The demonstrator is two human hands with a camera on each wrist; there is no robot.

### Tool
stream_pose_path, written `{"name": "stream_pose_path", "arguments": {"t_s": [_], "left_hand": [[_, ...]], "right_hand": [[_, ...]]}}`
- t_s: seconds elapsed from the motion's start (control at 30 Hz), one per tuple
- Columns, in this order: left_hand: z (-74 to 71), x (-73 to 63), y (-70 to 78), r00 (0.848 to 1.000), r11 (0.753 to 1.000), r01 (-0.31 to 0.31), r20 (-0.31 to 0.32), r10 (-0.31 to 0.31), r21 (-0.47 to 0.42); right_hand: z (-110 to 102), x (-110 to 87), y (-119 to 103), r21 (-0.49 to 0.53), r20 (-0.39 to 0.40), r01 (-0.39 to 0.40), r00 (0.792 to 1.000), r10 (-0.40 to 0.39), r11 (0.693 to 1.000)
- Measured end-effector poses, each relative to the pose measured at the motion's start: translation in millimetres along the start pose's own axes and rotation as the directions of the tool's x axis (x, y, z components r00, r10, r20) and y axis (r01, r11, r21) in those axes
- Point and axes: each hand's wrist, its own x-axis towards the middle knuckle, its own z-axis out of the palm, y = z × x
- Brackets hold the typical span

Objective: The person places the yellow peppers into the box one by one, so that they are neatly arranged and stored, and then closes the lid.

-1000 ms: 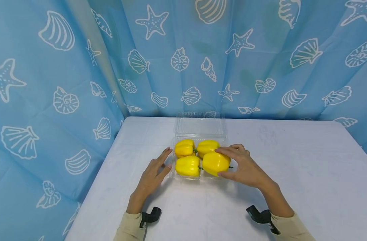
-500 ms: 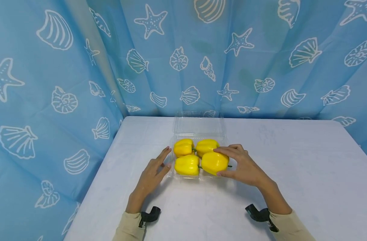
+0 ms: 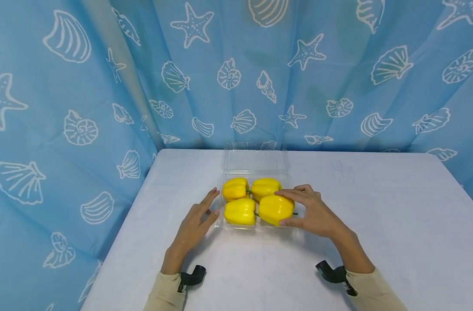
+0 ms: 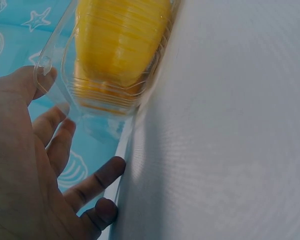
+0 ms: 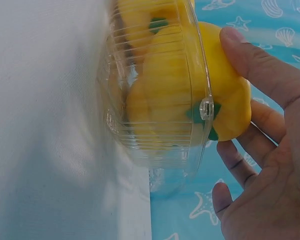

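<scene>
Glossy, blocky yellow bell pepper [image 3: 276, 210], green-stemmed, pinched by right hand [image 3: 315, 214]; left hand [image 3: 193, 223] spread at clear plastic box [image 3: 255, 161]

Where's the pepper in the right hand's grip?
In the head view, that yellow pepper is at the near right corner of the clear container, just right of the near left pepper.
</scene>
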Motion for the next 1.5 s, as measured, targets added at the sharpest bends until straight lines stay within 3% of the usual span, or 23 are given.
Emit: {"name": "stream_pose_path", "arguments": {"t_s": [0.33, 0.67, 0.87, 1.17, 1.5], "left_hand": [[-2.6, 0.4, -1.3, 1.000, 1.000, -0.004, 0.008, 0.004, -0.018], [1.3, 1.7, 1.1, 1.000, 1.000, -0.009, 0.015, 0.010, -0.013], [0.8, 1.9, -0.9, 1.000, 1.000, 0.000, 0.012, 0.000, -0.003], [-0.4, 0.9, -2.9, 1.000, 1.000, -0.006, 0.013, 0.006, -0.010], [0.3, 0.7, -1.3, 1.000, 1.000, -0.016, -0.005, 0.016, -0.004]], "right_hand": [[0, 2.3, 0, 0.002, 0.019, -0.008, 1.000, 0.008, 1.000], [-9, -2.5, 15, 0.042, 0.038, 0.159, 0.986, -0.161, 0.986], [-10, -0.3, 10, 0.005, 0.040, 0.203, 0.978, -0.203, 0.979], [-5, 1.4, 6, -0.016, -0.009, 0.200, 0.980, -0.200, 0.980], [-2, 3.5, 8, -0.030, -0.005, 0.158, 0.987, -0.158, 0.987]]}}
